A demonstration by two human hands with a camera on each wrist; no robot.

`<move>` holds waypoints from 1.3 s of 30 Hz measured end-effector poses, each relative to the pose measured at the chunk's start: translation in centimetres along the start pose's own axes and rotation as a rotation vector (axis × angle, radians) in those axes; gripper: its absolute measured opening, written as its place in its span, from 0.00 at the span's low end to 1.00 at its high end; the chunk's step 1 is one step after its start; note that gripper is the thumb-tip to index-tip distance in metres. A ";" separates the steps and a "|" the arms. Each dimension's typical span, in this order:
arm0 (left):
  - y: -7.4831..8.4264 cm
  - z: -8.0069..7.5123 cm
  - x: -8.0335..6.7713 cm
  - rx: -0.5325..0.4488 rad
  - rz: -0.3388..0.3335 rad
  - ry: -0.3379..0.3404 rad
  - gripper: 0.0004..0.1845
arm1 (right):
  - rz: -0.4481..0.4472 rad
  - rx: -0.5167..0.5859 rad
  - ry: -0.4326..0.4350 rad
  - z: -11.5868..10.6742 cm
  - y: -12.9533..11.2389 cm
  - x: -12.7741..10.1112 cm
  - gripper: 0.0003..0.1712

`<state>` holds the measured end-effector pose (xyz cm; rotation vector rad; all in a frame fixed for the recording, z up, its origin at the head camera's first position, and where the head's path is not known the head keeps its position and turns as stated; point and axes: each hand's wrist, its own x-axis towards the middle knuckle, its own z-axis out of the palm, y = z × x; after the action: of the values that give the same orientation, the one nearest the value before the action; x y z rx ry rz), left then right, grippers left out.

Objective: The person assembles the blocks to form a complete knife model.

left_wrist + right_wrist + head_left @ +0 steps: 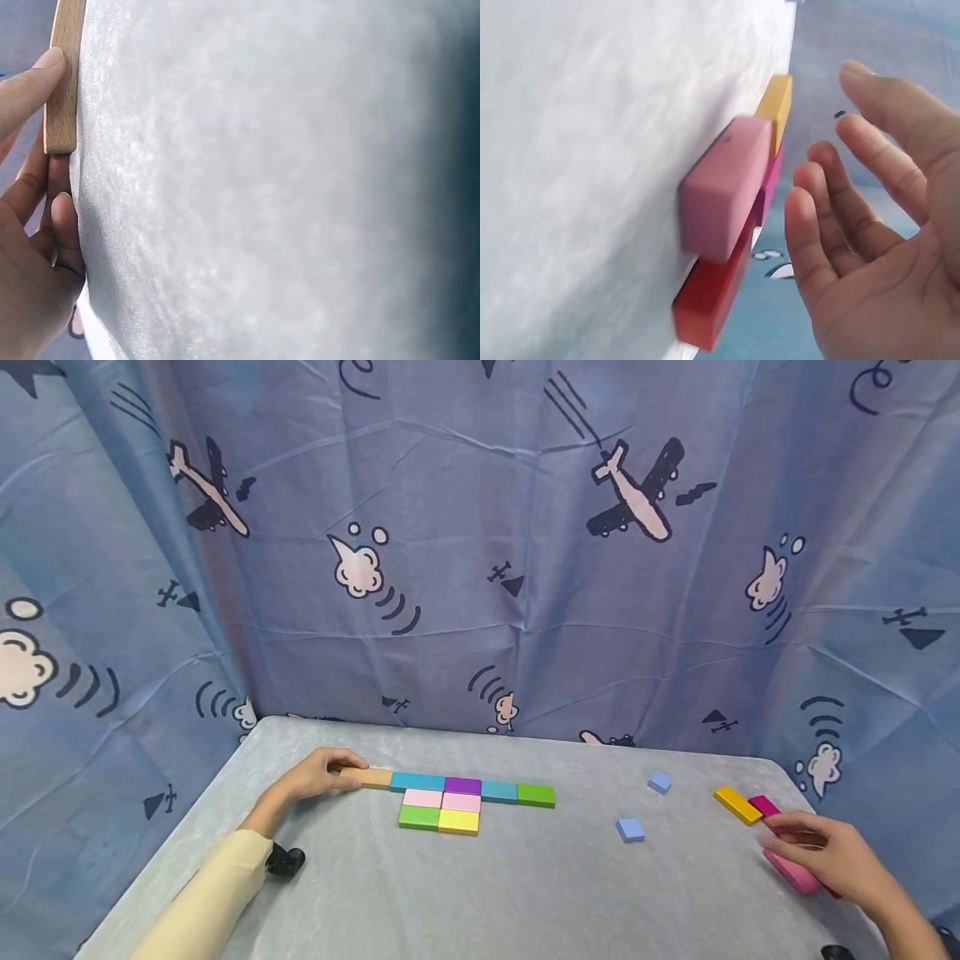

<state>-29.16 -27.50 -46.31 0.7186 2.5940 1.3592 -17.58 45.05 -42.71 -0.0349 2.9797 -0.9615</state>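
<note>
At the left end of a row of flat blocks on the grey-white cloth-covered table [555,893], the person's left hand [318,775] is gripping a tan wooden block [373,778], its thumb pressing one long side and its fingers reaching round the other. The tan block is lying on the table, its far end meeting a long teal block [417,782]. From there the row is running rightward through a purple block [462,786], a shorter teal block [499,792] and a green block [536,796]. Below its middle, two pale pink blocks, one on the left [423,798] and one on the right [461,802], are sitting side by side above a lime block [419,817] and a yellow block [458,822].

On the table's right side, the right hand [832,847] is hovering with loose, parted fingers, grasping nothing, beside a thick pink block [793,872]. A red block [709,304] is lying next to the pink one, and a magenta block [763,806] and an amber block [737,806] are resting just beyond. Nearer the middle, one light-blue block [660,782] is lying apart from a second light-blue block [631,830].

A cream sleeve [210,893] is covering the left forearm, and a blue airplane-print curtain [450,485] is hanging behind the table.
</note>
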 end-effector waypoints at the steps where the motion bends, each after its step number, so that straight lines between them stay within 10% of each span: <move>1: 0.0 0.0 0.0 -0.001 0.003 0.000 0.16 | 0.016 -0.013 -0.008 -0.2 0.3 -0.1 0.32; 13: -0.3 -0.1 0.1 0.012 -0.003 -0.002 0.16 | 0.156 -0.076 0.010 -0.1 2.3 -0.6 0.40; 39: -0.2 0.2 0.1 0.001 -0.032 0.006 0.15 | 0.167 -0.081 -0.032 0.6 3.2 -0.4 0.40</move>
<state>-29.27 -27.39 -46.55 0.6711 2.5994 1.3522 -17.21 47.34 -45.05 0.1922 2.9339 -0.8138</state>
